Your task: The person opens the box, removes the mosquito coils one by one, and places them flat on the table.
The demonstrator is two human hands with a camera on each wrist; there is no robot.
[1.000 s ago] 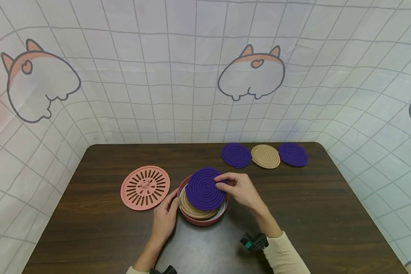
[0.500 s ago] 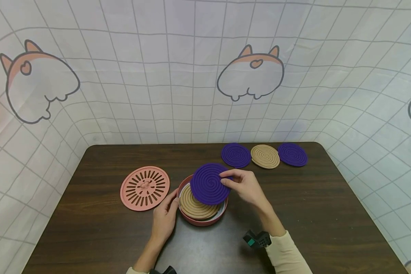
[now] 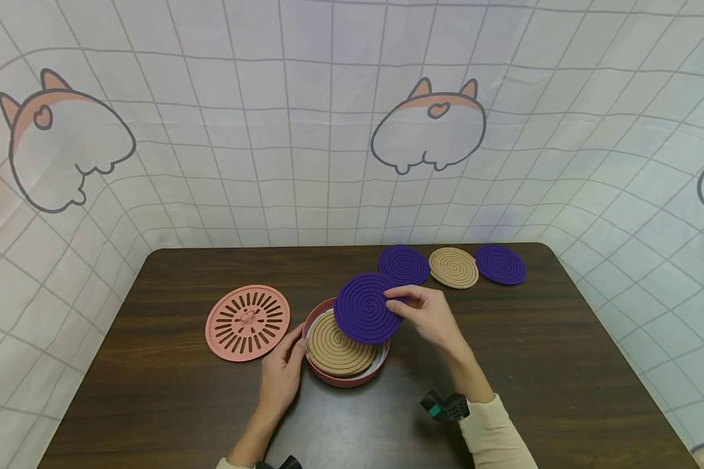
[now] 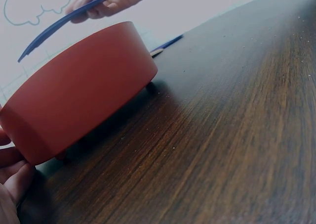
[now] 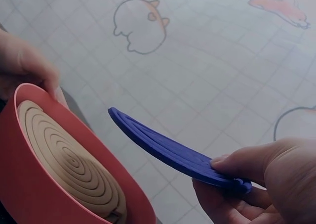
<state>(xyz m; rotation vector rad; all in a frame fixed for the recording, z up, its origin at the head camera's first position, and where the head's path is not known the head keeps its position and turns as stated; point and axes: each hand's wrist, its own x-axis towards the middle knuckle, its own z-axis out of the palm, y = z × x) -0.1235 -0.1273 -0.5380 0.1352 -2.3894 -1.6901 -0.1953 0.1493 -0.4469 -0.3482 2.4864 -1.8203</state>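
Note:
My right hand (image 3: 431, 317) pinches the right edge of a purple spiral coil (image 3: 366, 309), which hangs above the back right of a round red container (image 3: 343, 383). In the right wrist view the coil (image 5: 163, 147) sits between thumb and fingers, apart from the container (image 5: 22, 159). A tan spiral coil (image 3: 337, 348) lies inside the container, its back right part covered by the purple one in the head view. My left hand (image 3: 281, 378) holds the container's left side, thumb and fingers against its wall; in the left wrist view that hand (image 4: 12, 179) shows at the edge.
A pink slotted lid (image 3: 248, 322) lies on the dark wooden table (image 3: 170, 365), left of the container. Along the back edge, a purple coil (image 3: 403, 264), a tan coil (image 3: 454, 268) and another purple coil (image 3: 501, 264) lie in a row. A tile-patterned cloth hangs behind.
The purple coil in my right hand has moved up and to the right, uncovering more of the tan coil. My left hand has stayed on the container.

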